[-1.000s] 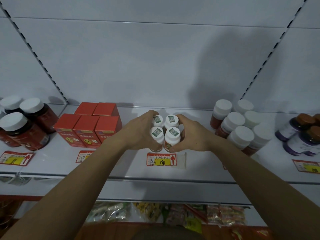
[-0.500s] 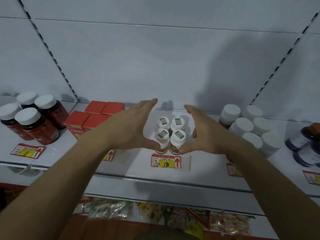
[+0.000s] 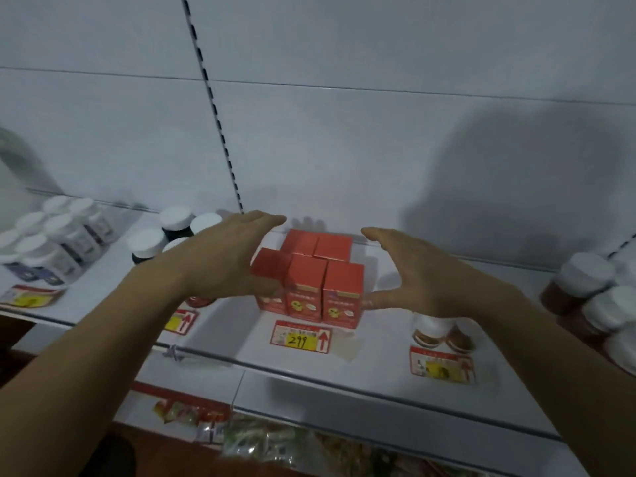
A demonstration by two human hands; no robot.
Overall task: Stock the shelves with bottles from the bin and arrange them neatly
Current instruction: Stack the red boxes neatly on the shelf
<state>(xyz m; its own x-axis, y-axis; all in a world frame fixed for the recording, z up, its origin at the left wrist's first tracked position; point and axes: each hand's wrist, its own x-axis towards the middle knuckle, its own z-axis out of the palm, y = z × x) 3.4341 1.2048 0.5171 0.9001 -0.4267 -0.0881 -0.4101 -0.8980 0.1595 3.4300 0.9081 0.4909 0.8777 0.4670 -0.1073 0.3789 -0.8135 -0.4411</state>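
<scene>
Several red boxes (image 3: 308,280) stand in a tight cluster on the white shelf (image 3: 241,342), above a price tag marked 299 (image 3: 301,337). My left hand (image 3: 227,256) is open at the cluster's left side, fingers straight, its palm against or very near the left box. My right hand (image 3: 416,273) is open at the right side, with its thumb near the right front box and a small gap to it. The small white-capped bottles (image 3: 437,333) stand on the shelf to the right, mostly hidden under my right wrist.
Dark jars with white lids (image 3: 165,235) stand left of the boxes, and white bottles (image 3: 51,242) at the far left. Larger brown white-capped bottles (image 3: 592,297) fill the right end. Snack packets (image 3: 261,442) lie on the lower shelf. A slotted upright (image 3: 213,108) runs up the back panel.
Both hands let go of the small white-capped bottles, opened and shifted left to flank the red boxes. The view swung left with them.
</scene>
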